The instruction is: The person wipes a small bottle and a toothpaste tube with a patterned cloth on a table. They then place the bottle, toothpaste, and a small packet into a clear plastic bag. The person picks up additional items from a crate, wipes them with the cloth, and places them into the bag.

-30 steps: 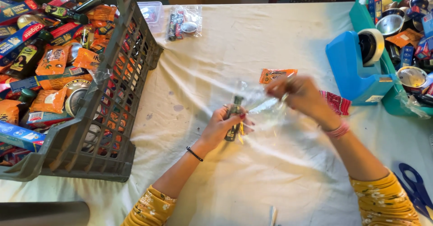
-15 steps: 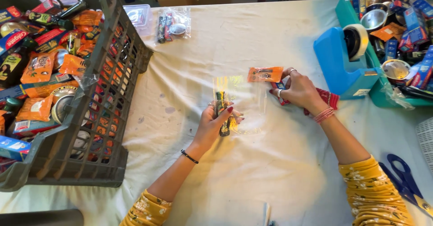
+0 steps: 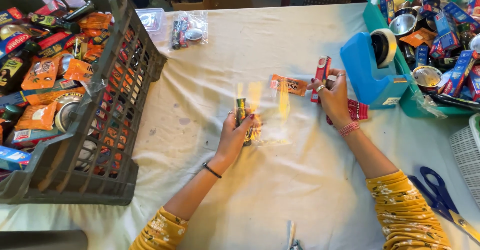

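both forearms reach up the frame from bottom centre, yellow patterned sleeves pushed to the elbows. left hand [image 3: 236, 132] sits mid-frame, palm away from camera, fingers curled shut in a grip, thumb across the front, dark band on the wrist. right hand [image 3: 334, 96] is further out and to the right, well apart from the left, fingers pinched closed and pointing up, rings on two fingers, red bangles at the wrist.
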